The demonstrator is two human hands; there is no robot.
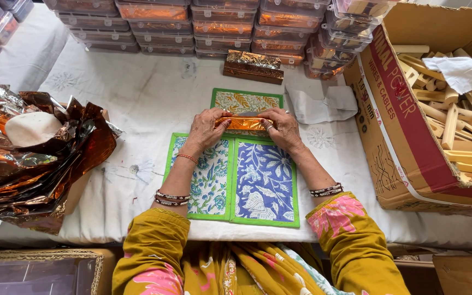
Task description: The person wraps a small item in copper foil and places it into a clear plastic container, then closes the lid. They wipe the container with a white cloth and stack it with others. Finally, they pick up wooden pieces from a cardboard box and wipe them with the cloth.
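Observation:
Both my hands hold a small block wrapped in shiny orange foil [244,123] at the middle of the table. My left hand [206,129] grips its left end and my right hand [284,128] grips its right end, fingers pressing the foil. The block lies over patterned quilted mats with green borders [263,186], two in front and one behind [247,101]. Another foil-wrapped block [253,66] rests farther back on the white cloth.
A heap of crumpled copper foil [34,158] with a white pad fills the left. Stacked clear lidded boxes [214,27] holding foil-wrapped pieces line the back. A cardboard box [405,142] full of wooden blocks stands right. A grey cloth [323,104] lies beside it.

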